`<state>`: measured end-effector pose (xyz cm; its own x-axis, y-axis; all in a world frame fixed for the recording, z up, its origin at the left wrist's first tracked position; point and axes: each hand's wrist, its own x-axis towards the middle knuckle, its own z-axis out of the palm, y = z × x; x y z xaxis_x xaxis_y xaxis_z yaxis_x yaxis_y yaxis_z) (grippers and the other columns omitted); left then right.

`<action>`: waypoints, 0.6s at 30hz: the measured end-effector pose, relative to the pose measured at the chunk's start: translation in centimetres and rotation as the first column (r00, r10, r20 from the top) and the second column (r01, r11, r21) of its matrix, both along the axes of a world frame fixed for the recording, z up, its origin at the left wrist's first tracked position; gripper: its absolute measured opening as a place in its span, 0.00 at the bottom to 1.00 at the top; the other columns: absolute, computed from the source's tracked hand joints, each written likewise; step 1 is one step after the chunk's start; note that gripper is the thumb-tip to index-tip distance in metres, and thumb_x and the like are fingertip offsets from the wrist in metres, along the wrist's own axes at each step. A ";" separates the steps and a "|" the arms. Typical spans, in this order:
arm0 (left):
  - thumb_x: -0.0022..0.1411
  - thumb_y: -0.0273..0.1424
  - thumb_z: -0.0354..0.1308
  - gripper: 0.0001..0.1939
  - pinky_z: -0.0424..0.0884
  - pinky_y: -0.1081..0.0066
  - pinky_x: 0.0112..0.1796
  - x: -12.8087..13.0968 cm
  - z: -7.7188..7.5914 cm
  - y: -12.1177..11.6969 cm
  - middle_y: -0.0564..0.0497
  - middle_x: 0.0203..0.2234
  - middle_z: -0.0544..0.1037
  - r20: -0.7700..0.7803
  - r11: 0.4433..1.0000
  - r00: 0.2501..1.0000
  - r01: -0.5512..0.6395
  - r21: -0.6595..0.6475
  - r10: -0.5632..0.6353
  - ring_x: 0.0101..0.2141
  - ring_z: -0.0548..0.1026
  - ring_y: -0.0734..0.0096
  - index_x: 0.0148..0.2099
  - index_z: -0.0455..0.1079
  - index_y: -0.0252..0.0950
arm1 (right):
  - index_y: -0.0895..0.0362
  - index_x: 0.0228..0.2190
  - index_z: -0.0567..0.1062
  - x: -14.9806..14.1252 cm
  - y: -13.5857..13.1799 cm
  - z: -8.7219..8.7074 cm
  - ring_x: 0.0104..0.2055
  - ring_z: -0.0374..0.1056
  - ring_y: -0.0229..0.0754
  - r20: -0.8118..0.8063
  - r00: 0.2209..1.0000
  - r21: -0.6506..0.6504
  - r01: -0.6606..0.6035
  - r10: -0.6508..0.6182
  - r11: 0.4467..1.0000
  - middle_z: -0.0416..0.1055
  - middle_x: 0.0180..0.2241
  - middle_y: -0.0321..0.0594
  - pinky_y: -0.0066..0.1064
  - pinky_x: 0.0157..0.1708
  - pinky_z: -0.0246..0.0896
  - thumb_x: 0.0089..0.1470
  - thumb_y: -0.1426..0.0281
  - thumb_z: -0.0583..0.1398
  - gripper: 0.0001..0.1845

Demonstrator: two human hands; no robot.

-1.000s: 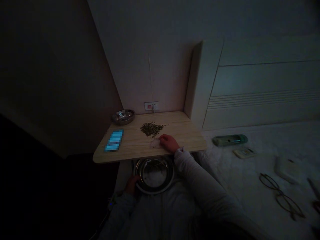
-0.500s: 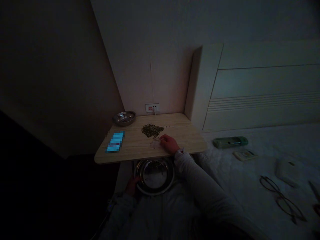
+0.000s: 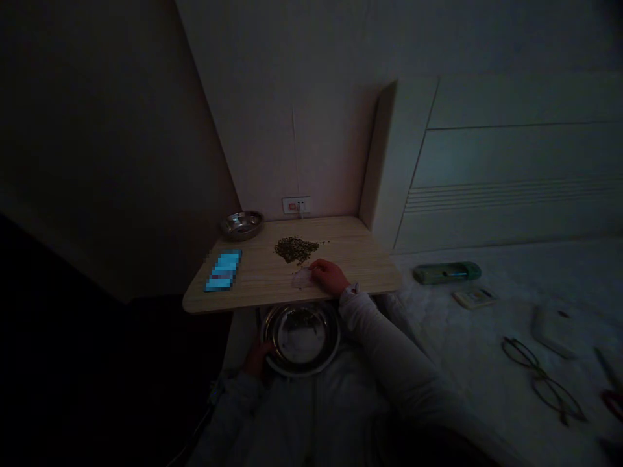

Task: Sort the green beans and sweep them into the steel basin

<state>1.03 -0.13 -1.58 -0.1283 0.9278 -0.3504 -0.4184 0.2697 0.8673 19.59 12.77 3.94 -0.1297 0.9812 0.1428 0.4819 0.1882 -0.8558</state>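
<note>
My left hand (image 3: 256, 359) grips the left rim of a wide metal basin (image 3: 330, 334), which sits just below the table's front edge. Some dark specks lie inside the basin. Over the front of the wooden table, my right hand (image 3: 329, 277) is closed with its fingertips pinching a thin, pale, translucent sheet (image 3: 302, 279), flat near the tabletop. A few loose grains lie by the sheet. Just beyond it spreads a pile of small green beans (image 3: 294, 249), possibly mung beans; dim light blurs the detail.
A smaller metal bowl (image 3: 242, 225) stands at the table's (image 3: 263, 285) back left, with a lit phone (image 3: 224, 270) in front. On the bed to the right lie a green case (image 3: 446, 273), a small pale device (image 3: 474, 298), eyeglasses (image 3: 540, 376) and scissors (image 3: 608, 370).
The view has shifted slightly. My right hand stays near the front edge with the sheet, which shows a little more plainly. My left hand keeps its grip on the basin.
</note>
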 end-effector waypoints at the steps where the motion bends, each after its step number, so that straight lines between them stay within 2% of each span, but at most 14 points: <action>1: 0.32 0.21 0.53 0.23 0.65 0.71 0.23 0.0 0.0 0.0 0.56 0.16 0.73 -0.003 1.000 1.000 0.010 0.001 -0.010 0.20 0.71 0.69 0.36 0.70 0.34 | 0.57 0.28 0.72 0.0 0.0 0.0 0.26 0.62 0.34 0.004 1.000 0.005 -0.002 0.002 1.000 0.69 0.21 0.32 0.24 0.27 0.54 0.42 0.72 0.53 0.10; 9: 0.32 0.22 0.53 0.24 0.66 0.69 0.26 -0.2 -0.3 0.0 0.54 0.18 0.75 0.010 0.999 0.999 -0.040 -0.014 0.040 0.23 0.72 0.66 0.38 0.69 0.35 | 0.58 0.28 0.71 0.0 0.3 -0.5 0.26 0.62 0.34 -0.019 1.000 0.004 -0.002 0.002 1.000 0.69 0.21 0.32 0.24 0.27 0.53 0.42 0.73 0.52 0.10; 12: 0.33 0.23 0.54 0.19 0.66 0.69 0.25 -0.2 -0.3 0.0 0.56 0.16 0.74 -0.005 0.999 0.999 -0.041 -0.027 0.041 0.21 0.72 0.67 0.33 0.69 0.35 | 0.57 0.28 0.71 0.0 0.3 -0.6 0.25 0.62 0.34 -0.016 1.000 0.001 -0.005 0.005 1.000 0.69 0.21 0.32 0.24 0.27 0.53 0.42 0.73 0.52 0.09; 18: 0.33 0.25 0.57 0.08 0.67 0.67 0.27 -0.2 0.0 0.2 0.52 0.19 0.76 -0.029 0.993 0.996 -0.091 -0.078 0.089 0.24 0.74 0.64 0.23 0.67 0.35 | 0.58 0.27 0.71 0.2 -0.1 -0.4 0.25 0.61 0.34 0.028 0.996 -0.009 -0.083 0.083 0.997 0.69 0.21 0.33 0.24 0.27 0.53 0.42 0.72 0.53 0.09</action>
<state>0.80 0.05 -1.62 -0.2203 0.8814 -0.4180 -0.4221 0.3002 0.8554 19.78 12.70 3.59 -0.2143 0.9681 0.1300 0.4890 0.2215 -0.8437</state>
